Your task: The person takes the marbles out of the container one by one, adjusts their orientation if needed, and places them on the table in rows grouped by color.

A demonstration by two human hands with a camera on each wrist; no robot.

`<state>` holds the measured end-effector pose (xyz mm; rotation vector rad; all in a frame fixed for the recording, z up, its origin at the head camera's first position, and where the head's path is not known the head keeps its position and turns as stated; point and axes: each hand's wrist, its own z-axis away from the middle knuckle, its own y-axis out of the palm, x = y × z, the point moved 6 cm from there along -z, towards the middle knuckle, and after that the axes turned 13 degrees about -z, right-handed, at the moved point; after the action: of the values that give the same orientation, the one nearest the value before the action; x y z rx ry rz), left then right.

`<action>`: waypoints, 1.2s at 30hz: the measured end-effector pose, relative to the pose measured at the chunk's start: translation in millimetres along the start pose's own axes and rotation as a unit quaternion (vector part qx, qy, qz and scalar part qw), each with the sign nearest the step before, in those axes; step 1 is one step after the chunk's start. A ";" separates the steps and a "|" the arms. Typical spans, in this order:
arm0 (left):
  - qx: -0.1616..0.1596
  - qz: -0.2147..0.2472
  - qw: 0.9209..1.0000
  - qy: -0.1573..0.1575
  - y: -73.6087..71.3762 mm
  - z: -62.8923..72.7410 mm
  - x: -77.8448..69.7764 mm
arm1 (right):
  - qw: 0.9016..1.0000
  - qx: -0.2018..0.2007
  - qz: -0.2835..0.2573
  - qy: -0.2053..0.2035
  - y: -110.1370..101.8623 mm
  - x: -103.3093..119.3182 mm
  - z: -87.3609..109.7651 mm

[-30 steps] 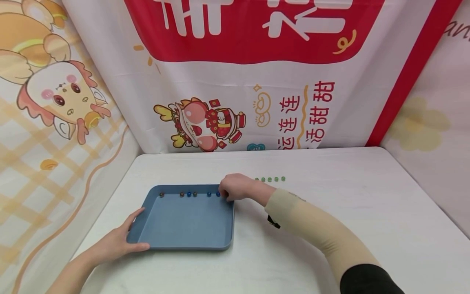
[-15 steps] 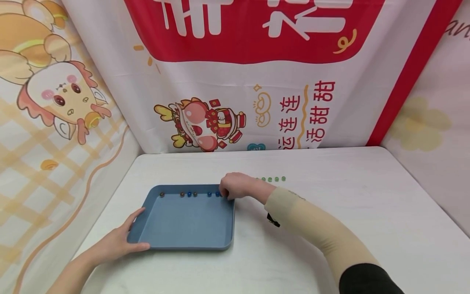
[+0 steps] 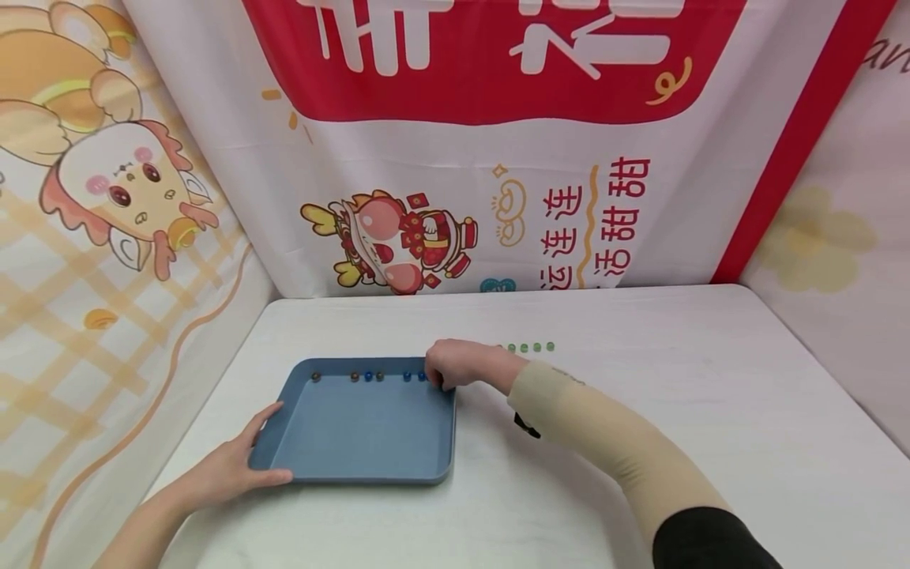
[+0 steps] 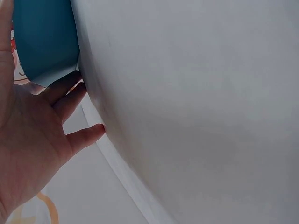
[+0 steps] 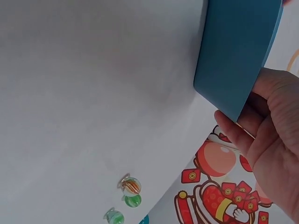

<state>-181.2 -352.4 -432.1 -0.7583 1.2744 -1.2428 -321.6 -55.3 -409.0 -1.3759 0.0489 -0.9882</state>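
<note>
A blue-grey tray [image 3: 362, 431] lies on the white table. My left hand [image 3: 227, 474] rests against its near left corner, thumb along the front rim and fingers at the left side, stretched out. Over the far right corner, my right hand [image 3: 458, 365] reaches in with bent fingers; in the right wrist view the tray wall hides its thumb and index fingertips, so I cannot tell whether they pinch a marble. Several marbles sit in a broken row along the tray's far wall, including a brown marble [image 3: 316, 377] at the left end and a blue marble [image 3: 422, 376] beside my right fingers.
A row of green marbles [image 3: 537, 347] lies on the table behind my right wrist, and part of it is hidden. One marble [image 5: 131, 185] shows an orange swirl in the right wrist view. Printed cloth [image 3: 455, 197] hangs behind the table and along both sides.
Both hands stay almost where they were, the right one at the tray's far right corner. The marbles in the tray keep their places, and the whole view shifts very slightly.
</note>
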 end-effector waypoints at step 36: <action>0.011 0.006 1.000 -0.016 0.7 0.5 -0.7 | 0.982 -0.112 -0.129 -0.085 -43.5 -20.0 72.7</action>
<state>-180.4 -351.7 -432.4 -0.7501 1.2364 -1.2287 -317.2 19.4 -364.4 -1.7003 -0.1535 -1.0999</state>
